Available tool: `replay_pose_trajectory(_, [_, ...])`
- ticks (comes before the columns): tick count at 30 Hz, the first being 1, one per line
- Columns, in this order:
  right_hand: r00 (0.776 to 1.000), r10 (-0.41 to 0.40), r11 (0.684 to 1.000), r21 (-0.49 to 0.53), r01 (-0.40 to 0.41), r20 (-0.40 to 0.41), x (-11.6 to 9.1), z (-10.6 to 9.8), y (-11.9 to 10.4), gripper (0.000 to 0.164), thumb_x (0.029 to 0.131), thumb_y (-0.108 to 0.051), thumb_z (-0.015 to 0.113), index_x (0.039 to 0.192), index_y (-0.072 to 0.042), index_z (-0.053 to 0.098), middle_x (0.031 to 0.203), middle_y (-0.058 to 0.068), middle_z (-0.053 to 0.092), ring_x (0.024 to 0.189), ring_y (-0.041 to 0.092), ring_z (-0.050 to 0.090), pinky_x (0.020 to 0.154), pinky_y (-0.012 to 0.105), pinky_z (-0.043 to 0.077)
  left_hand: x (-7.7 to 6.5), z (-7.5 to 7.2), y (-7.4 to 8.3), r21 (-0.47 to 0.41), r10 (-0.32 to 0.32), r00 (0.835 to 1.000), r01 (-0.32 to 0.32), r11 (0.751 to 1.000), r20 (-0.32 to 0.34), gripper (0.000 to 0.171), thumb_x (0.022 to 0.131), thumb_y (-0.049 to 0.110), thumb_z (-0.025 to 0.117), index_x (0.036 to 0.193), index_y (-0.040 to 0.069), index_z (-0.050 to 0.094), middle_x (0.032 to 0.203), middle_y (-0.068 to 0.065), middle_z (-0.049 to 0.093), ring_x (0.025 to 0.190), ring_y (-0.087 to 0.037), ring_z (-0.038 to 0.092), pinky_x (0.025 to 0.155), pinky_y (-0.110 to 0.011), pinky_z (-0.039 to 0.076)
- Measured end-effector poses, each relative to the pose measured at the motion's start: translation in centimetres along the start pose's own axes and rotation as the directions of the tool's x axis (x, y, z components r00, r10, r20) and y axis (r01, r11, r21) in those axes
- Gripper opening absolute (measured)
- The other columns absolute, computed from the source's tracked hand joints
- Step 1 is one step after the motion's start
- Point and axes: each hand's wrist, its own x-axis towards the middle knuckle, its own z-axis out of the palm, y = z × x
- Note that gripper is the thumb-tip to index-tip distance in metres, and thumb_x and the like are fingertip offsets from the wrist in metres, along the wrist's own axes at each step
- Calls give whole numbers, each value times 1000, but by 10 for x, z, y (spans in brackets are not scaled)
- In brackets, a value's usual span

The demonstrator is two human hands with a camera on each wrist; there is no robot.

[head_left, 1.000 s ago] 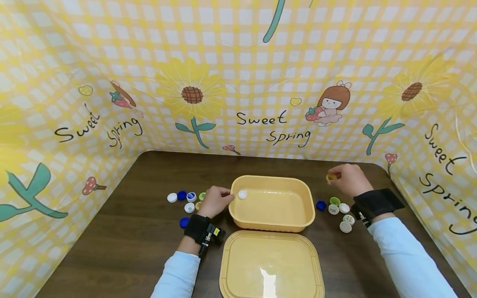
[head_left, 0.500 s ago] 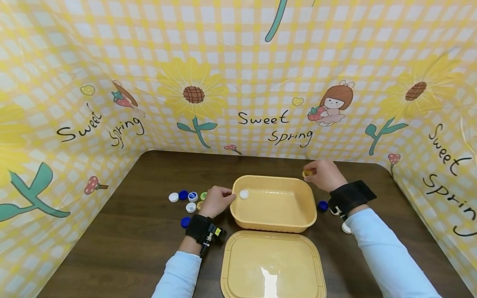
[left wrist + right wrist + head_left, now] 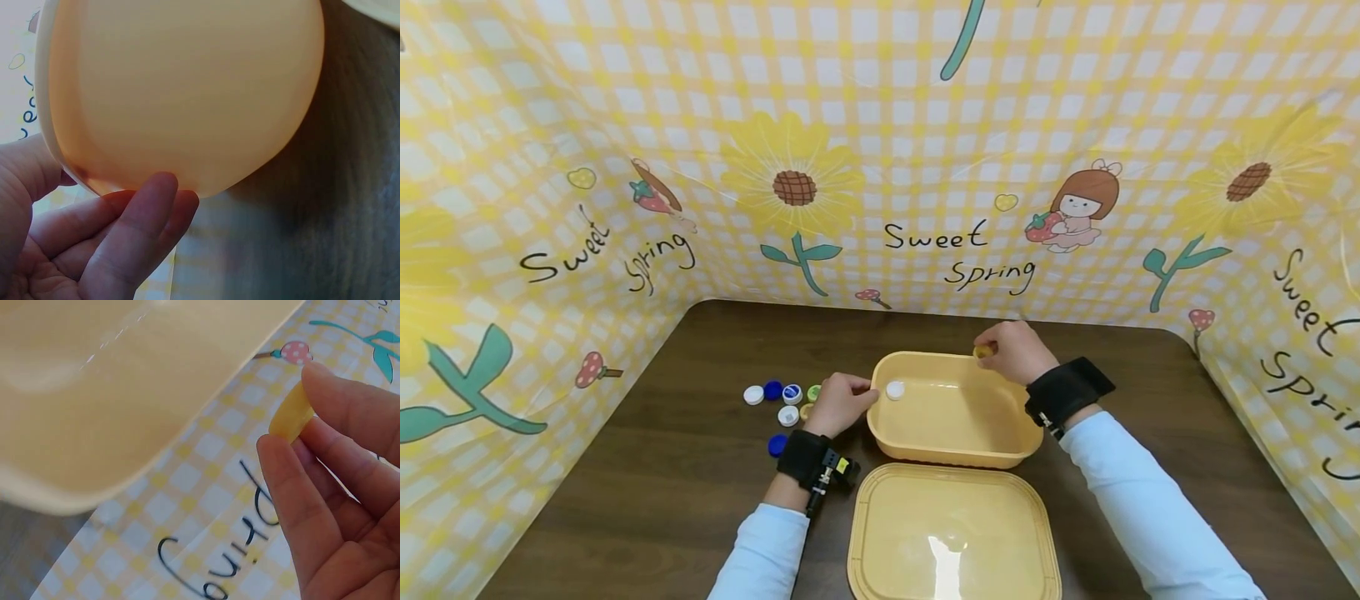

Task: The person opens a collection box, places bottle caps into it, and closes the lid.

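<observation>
A yellow plastic box (image 3: 951, 457) stands on the table with one white bottle cap (image 3: 895, 390) lying inside near its left end. My left hand (image 3: 837, 406) grips the box's left rim; in the left wrist view its fingers (image 3: 147, 212) lie against the box wall. Over the far rim, right of the middle, is my right hand (image 3: 1018, 353). It pinches a yellow bottle cap (image 3: 291, 416) between thumb and fingertips, with the box (image 3: 125, 425) beside it in the right wrist view.
Left of the box lie several caps, among them a white cap (image 3: 753, 395) and a blue cap (image 3: 777, 446); the left hand partly covers the group. A flat yellow lid (image 3: 955, 533) lies in front of the box. Checked cloth (image 3: 925, 167) walls the table's back and sides.
My right hand has carried the yellow cap left, from beyond the right-hand caps to over the box's far rim. Its arm now covers those caps. The left hand keeps its hold.
</observation>
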Motion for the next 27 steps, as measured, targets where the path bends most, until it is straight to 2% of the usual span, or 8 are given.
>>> replay_pose_trajectory(9, [997,-24,999,33,22,68,14,17,-21,29,82,-4,77,109,3,72,103,16,69,95,30,63,83,42,51,1,0,-1,0,-7,1000,7,1000,2,18,89,15,67,100,3,76,79,-4,68,64,-14,57,58,-25,47])
replay_pose_trajectory(15, [992,-86,996,-4,87,86,24,32,-35,24,78,-3,79,102,1,75,89,9,70,76,21,60,73,35,49,2,1,-3,-2,2,1000,-2,1000,-2,19,89,14,68,100,2,76,79,-4,68,63,-13,57,58,-25,47])
replay_pose_trajectory(21, [981,-162,984,-62,169,108,34,52,-39,11,75,-3,80,84,-5,74,67,-2,55,62,15,45,62,29,40,1,1,-2,-9,8,1000,-8,1000,-1,19,89,14,68,101,1,76,80,-5,69,63,-13,59,58,-25,48])
replay_pose_trajectory(27, [978,-153,982,-86,166,145,42,70,-42,14,73,-1,79,86,-5,76,76,1,65,69,17,54,67,30,46,1,1,-3,-1,16,1000,-16,1000,0,18,89,13,67,99,1,76,77,-4,68,62,-13,57,57,-25,47])
